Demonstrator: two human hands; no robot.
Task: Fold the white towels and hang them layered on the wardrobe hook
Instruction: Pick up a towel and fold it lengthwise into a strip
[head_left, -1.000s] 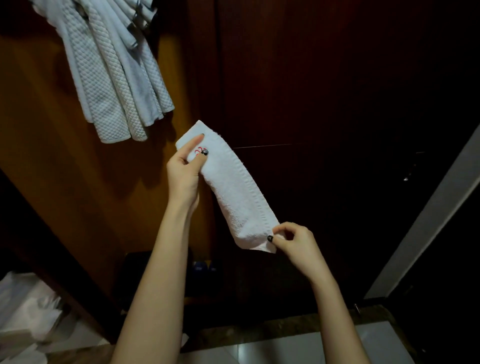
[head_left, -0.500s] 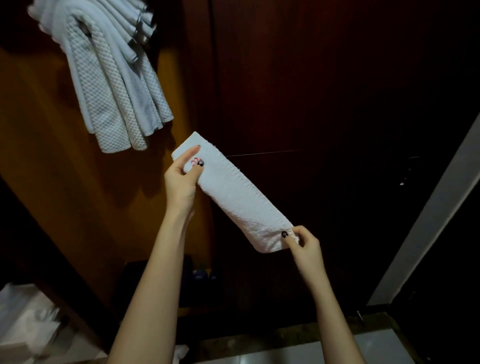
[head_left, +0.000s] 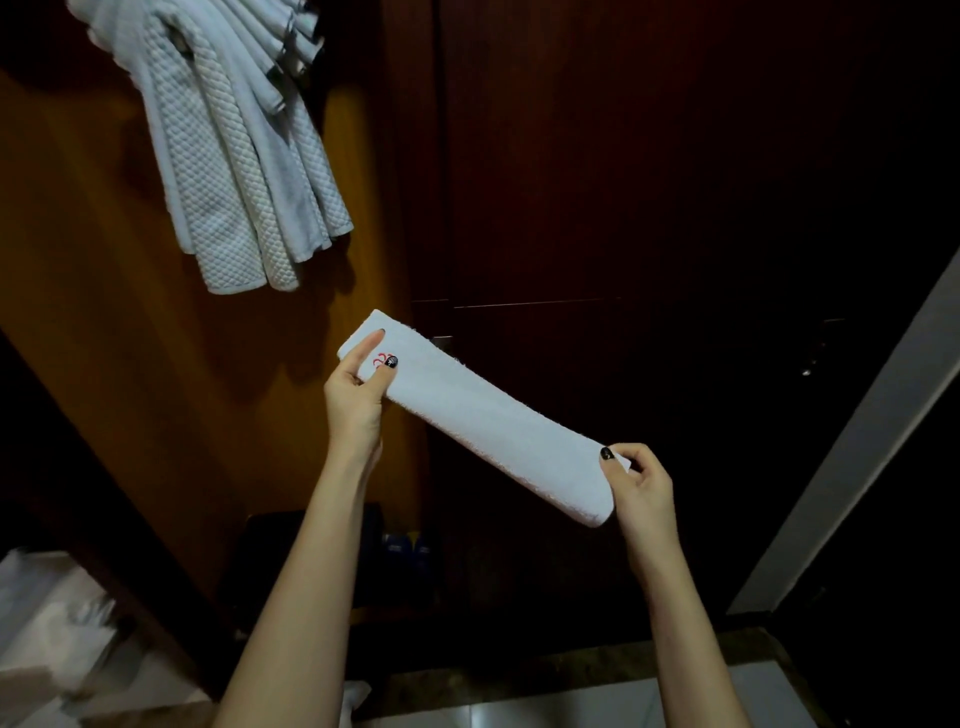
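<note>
A white towel (head_left: 483, 415), folded into a long narrow strip, stretches in the air from upper left to lower right. My left hand (head_left: 358, 395) pinches its upper end, thumb on a small red mark. My right hand (head_left: 636, 480) pinches the lower, folded end. Several white textured towels (head_left: 234, 171) hang layered at the top left against the orange-brown wardrobe panel (head_left: 104, 338); the hook under them is hidden.
Dark wooden wardrobe doors (head_left: 623, 182) fill the middle and right. A pale door frame (head_left: 857, 441) slants up at the right. White crumpled material (head_left: 47, 623) lies at the bottom left, and light floor tiles (head_left: 571, 701) run along the bottom edge.
Both hands have drawn apart, my right one going right and down. The strip is now pulled out longer and flatter. The view has tilted so the hanging towels sit lower.
</note>
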